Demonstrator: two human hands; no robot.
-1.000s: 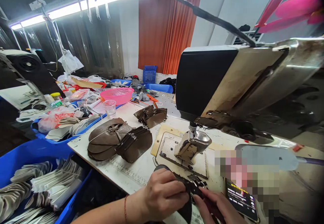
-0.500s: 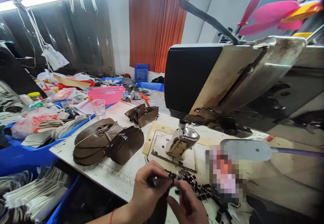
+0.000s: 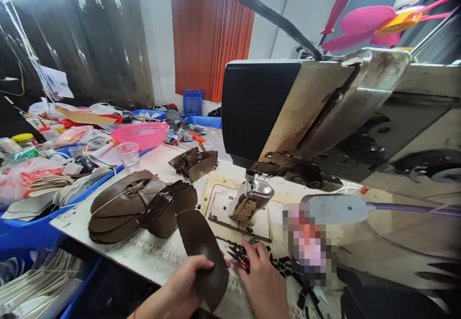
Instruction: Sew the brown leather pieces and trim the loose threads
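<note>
My left hand (image 3: 183,285) is closed on a dark brown oval leather piece (image 3: 203,256), holding it tilted up over the table's near edge. My right hand (image 3: 261,280) rests beside it with fingers stretched toward a scatter of small black pieces (image 3: 248,256) on the table; whether it pinches one I cannot make out. Just beyond stands the sewing machine's presser foot (image 3: 250,201) on its needle plate (image 3: 230,208). Stacks of similar brown leather pieces (image 3: 142,203) lie to the left.
The sewing machine body (image 3: 324,117) fills the right. Another leather stack (image 3: 194,163), a clear cup (image 3: 129,155) and a pink basket (image 3: 142,134) sit farther back. Blue bins (image 3: 43,280) with pale pieces stand at the left. A blurred patch lies right of my hands.
The camera has swung right. My left hand has lifted a brown oval piece into view, and my right hand has moved off it toward the small black pieces.
</note>
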